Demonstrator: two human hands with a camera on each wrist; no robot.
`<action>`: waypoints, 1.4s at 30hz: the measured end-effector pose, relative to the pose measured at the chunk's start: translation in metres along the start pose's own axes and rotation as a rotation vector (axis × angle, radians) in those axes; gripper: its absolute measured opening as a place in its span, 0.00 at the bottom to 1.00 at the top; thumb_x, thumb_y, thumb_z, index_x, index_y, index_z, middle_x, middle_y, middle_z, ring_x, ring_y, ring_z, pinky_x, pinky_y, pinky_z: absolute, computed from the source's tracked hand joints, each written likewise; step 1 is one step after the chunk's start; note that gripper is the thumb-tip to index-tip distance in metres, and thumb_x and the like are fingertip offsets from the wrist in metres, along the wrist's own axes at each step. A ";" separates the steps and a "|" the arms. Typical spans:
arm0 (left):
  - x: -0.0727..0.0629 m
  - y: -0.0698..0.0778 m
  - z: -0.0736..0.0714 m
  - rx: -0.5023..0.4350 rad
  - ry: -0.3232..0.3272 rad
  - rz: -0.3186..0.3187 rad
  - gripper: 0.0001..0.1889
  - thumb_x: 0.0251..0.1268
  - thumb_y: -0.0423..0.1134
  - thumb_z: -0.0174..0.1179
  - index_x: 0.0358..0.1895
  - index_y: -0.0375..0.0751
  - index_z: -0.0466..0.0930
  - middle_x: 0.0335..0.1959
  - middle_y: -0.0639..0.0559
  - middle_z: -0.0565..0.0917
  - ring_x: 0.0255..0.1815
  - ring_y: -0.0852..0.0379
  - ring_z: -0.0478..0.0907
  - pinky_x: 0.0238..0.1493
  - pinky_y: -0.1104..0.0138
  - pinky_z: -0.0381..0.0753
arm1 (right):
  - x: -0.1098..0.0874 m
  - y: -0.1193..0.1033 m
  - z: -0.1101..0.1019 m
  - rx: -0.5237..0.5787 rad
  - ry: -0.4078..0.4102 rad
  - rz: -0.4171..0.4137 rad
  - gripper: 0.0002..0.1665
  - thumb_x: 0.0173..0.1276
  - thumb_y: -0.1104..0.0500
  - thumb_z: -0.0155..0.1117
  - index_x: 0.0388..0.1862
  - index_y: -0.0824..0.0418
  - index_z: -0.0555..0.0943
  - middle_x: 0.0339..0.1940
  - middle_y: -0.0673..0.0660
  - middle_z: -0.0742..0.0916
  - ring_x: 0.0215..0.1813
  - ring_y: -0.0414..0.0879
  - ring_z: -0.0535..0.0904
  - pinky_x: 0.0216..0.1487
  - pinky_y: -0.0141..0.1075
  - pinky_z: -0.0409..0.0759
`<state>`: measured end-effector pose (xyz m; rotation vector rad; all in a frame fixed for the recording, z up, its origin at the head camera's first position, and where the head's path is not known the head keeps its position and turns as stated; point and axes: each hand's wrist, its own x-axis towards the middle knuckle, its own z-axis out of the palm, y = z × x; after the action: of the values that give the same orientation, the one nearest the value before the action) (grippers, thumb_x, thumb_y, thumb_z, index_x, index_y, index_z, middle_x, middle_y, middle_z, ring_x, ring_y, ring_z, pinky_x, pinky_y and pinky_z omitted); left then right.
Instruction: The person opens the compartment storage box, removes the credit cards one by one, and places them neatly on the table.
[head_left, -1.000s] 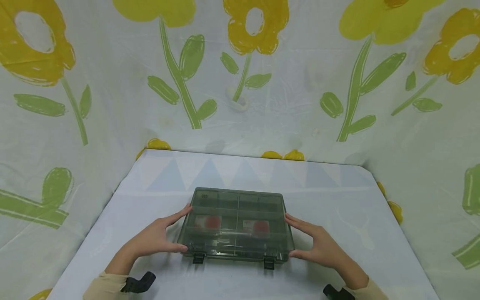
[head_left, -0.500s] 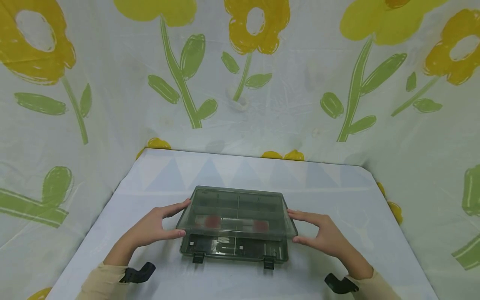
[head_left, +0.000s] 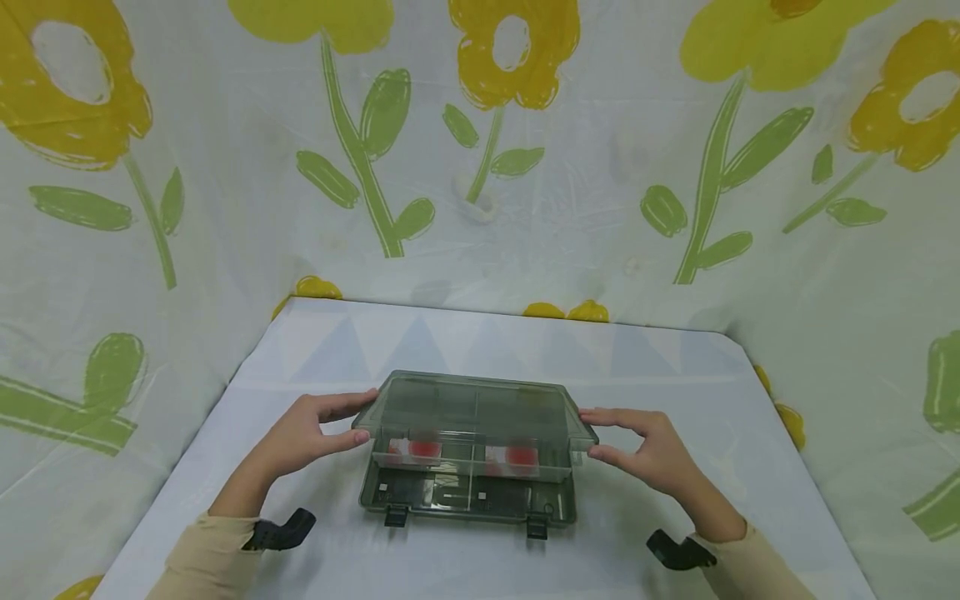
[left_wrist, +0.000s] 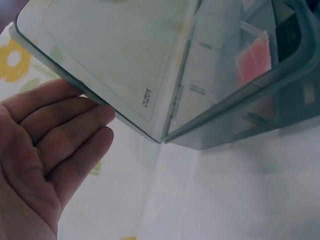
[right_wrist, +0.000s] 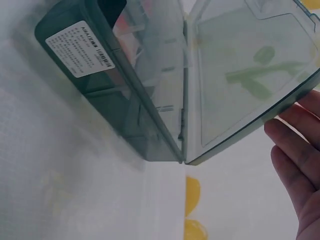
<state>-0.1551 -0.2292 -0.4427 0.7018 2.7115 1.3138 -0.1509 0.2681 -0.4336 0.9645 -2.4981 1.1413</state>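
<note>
A green see-through compartment box (head_left: 517,497) sits on the table with its hinged lid (head_left: 477,404) tilted partly up. My left hand (head_left: 303,433) touches the lid's left edge with fairly straight fingers, thumb near the front corner. On the opposite edge my right hand (head_left: 648,450) touches the lid in the same way. In the left wrist view, fingertips (left_wrist: 102,115) rest against the lid's rim. The right wrist view shows straight fingers (right_wrist: 287,135) under the other rim. Two red-and-white pieces (head_left: 416,450) lie inside, partly seen through the lid; their kind is unclear.
Two dark latches (head_left: 397,517) hang at the box's front edge. A white printed label (right_wrist: 80,49) is stuck on the box. The white table (head_left: 300,367) has pale blue triangles near its back edge, and a flower-printed curtain (head_left: 570,208) surrounds it.
The lid has swung up from closed to partly raised, uncovering the front compartments. Both hands have risen with its front edge, while the base has stayed in place.
</note>
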 end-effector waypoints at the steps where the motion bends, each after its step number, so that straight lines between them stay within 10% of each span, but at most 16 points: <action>1: 0.001 0.001 -0.001 -0.004 0.008 -0.006 0.28 0.67 0.43 0.69 0.68 0.38 0.78 0.66 0.48 0.80 0.64 0.43 0.79 0.62 0.52 0.82 | 0.001 -0.001 -0.001 0.008 0.009 0.002 0.26 0.54 0.65 0.81 0.54 0.59 0.88 0.53 0.54 0.90 0.55 0.42 0.86 0.59 0.28 0.81; 15: 0.013 0.007 -0.007 0.025 0.100 -0.022 0.22 0.72 0.43 0.63 0.65 0.38 0.80 0.61 0.44 0.84 0.59 0.41 0.83 0.55 0.43 0.84 | 0.020 -0.007 -0.007 0.006 0.102 -0.035 0.23 0.55 0.73 0.77 0.50 0.61 0.89 0.46 0.56 0.91 0.50 0.40 0.87 0.57 0.20 0.78; 30: 0.032 0.018 -0.016 -0.022 0.245 0.067 0.17 0.75 0.38 0.61 0.64 0.47 0.83 0.59 0.52 0.85 0.59 0.73 0.77 0.56 0.79 0.77 | 0.042 -0.010 -0.015 -0.001 0.144 -0.089 0.23 0.60 0.76 0.72 0.52 0.59 0.87 0.47 0.54 0.91 0.49 0.36 0.86 0.53 0.22 0.82; 42: 0.054 0.028 -0.019 -0.082 0.378 0.161 0.16 0.72 0.31 0.63 0.60 0.43 0.85 0.55 0.46 0.87 0.57 0.76 0.79 0.54 0.82 0.78 | 0.062 -0.004 -0.016 -0.041 0.204 -0.125 0.22 0.60 0.79 0.69 0.50 0.61 0.87 0.48 0.58 0.91 0.48 0.32 0.85 0.52 0.21 0.82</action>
<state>-0.1975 -0.2056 -0.4011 0.7440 2.9107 1.7446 -0.1959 0.2488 -0.3925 0.9293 -2.2586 1.0874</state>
